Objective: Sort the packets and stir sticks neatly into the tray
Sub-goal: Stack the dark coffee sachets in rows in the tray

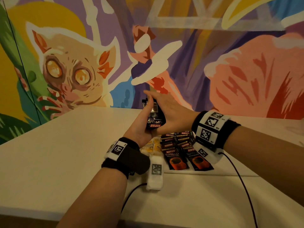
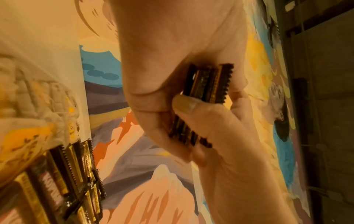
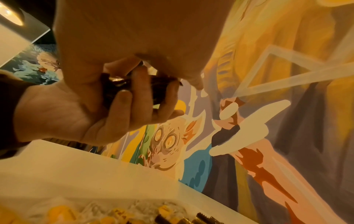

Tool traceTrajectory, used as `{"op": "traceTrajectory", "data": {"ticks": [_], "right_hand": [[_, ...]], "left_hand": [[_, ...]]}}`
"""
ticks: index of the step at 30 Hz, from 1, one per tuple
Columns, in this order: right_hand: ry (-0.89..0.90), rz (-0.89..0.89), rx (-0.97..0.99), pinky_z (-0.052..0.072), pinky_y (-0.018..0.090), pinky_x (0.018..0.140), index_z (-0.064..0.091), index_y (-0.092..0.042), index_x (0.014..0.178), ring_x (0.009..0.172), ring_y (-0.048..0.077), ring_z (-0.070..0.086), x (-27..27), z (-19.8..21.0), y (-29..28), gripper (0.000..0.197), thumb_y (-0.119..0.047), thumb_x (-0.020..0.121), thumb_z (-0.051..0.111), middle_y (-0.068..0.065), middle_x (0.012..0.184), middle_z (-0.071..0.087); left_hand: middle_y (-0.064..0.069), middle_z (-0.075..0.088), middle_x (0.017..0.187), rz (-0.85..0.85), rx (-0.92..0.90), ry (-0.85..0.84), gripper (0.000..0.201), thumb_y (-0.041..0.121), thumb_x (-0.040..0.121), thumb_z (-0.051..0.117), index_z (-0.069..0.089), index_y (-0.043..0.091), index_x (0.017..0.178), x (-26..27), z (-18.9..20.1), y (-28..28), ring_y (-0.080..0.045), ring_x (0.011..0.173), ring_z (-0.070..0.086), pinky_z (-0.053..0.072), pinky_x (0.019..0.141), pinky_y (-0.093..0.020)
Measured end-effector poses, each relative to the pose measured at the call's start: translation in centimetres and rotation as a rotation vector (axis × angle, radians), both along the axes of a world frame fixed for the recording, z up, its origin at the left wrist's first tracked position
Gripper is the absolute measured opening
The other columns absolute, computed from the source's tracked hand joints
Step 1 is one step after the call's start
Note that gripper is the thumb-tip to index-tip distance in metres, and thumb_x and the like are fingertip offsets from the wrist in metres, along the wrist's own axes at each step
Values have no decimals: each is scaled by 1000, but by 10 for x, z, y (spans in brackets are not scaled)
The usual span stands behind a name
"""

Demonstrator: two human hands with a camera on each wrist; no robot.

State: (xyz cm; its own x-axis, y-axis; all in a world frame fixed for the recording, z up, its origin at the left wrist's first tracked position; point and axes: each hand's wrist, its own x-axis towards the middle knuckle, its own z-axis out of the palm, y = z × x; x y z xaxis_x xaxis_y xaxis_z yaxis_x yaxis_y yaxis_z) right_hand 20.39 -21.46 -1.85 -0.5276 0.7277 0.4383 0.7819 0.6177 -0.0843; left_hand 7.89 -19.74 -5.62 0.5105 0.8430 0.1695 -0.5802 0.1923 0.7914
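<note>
A stack of black Kopiko coffee packets [image 1: 155, 120] is held upright in the air above the tray. My left hand [image 1: 144, 117] grips the stack [image 2: 208, 84] from the left, thumb [image 2: 191, 106] across its edge and fingers curled behind. My right hand [image 1: 171, 111] lies against the stack's right side with straight fingers. The white tray [image 1: 184, 172] beneath holds rows of the same coffee packets [image 1: 179, 152] on the right and yellow-and-white sachets [image 1: 152, 148] on the left. No stir sticks show in any view.
The tray sits on a white table [image 1: 65, 145] that runs back to a painted mural wall [image 1: 230, 63]. Black cables [image 1: 243, 186] trail from both wristbands across the table's near part.
</note>
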Motion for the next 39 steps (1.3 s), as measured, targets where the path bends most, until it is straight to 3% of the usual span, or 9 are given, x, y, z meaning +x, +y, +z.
{"op": "traceTrajectory", "data": {"ticks": [2, 6, 9, 13, 19, 25, 31, 36, 39], "right_hand": [[8, 44, 76, 33, 48, 105, 22, -13, 145, 120, 21, 37, -1, 0, 1, 102, -43, 61, 70, 7, 134, 40], [-64, 8, 104, 17, 50, 114, 14, -14, 149, 132, 18, 26, -1, -4, 2, 110, -53, 64, 72, 7, 144, 33], [-61, -11, 141, 30, 50, 105, 24, -18, 146, 119, 19, 41, -2, -4, 3, 99, -52, 65, 67, 4, 129, 47], [-114, -33, 136, 24, 55, 109, 15, -22, 149, 126, 20, 34, 0, -5, 3, 104, -64, 65, 60, 1, 135, 40], [-84, 24, 162, 44, 44, 82, 43, -13, 128, 91, 19, 49, 0, 0, 2, 75, -42, 64, 69, 4, 102, 53], [-82, -36, 150, 31, 49, 105, 13, -15, 149, 126, 25, 38, 11, -4, 1, 108, -53, 63, 67, 9, 138, 41], [-129, -186, 110, 8, 56, 115, 0, -25, 151, 144, 21, 11, 29, 3, -9, 120, -81, 57, 49, -1, 158, 8], [-299, 19, 410, 36, 52, 101, 51, -7, 132, 129, 31, 43, 47, -5, -16, 71, -26, 69, 77, 14, 141, 48], [-257, 67, 539, 45, 43, 95, 63, 1, 117, 112, 31, 59, 48, -11, -26, 44, -6, 74, 66, 16, 119, 64]], "left_hand": [[-9, 62, 127, 22, -7, -17, 68, 57, 72, 57, 56, 21, 129, -1, 0, 1, -22, 115, 61, 48, 97, -39], [-10, 65, 122, 10, 15, 7, 70, 60, 71, 53, 57, 20, 127, -2, 2, 0, -22, 110, 64, 53, 89, -37], [-12, 63, 122, 30, 10, 30, 77, 64, 69, 51, 54, 17, 129, -2, 3, 0, -24, 112, 62, 50, 93, -37], [-12, 64, 122, 6, 14, -2, 78, 71, 75, 40, 53, 19, 130, -2, 4, -1, -24, 108, 64, 49, 94, -39], [-13, 60, 128, -2, -17, -4, 80, 64, 71, 53, 51, 13, 133, -1, 3, -2, -26, 117, 58, 44, 102, -42], [-4, 68, 80, -26, 48, 113, 21, 13, 83, 49, 62, 9, 100, -6, 0, 1, -14, 70, 66, 54, 61, -28], [-14, 71, 104, 53, 69, 88, 31, 5, 93, 47, 54, 4, 123, -10, 2, 4, -29, 87, 71, 58, 60, -33], [-17, 68, 97, 110, 99, 114, 27, -1, 89, 53, 57, 4, 116, -4, 2, -1, -27, 80, 71, 58, 58, -29], [-12, 67, 93, 162, 115, 180, 22, -2, 87, 56, 60, 7, 108, 3, -1, -5, -21, 77, 69, 57, 55, -27]]}}
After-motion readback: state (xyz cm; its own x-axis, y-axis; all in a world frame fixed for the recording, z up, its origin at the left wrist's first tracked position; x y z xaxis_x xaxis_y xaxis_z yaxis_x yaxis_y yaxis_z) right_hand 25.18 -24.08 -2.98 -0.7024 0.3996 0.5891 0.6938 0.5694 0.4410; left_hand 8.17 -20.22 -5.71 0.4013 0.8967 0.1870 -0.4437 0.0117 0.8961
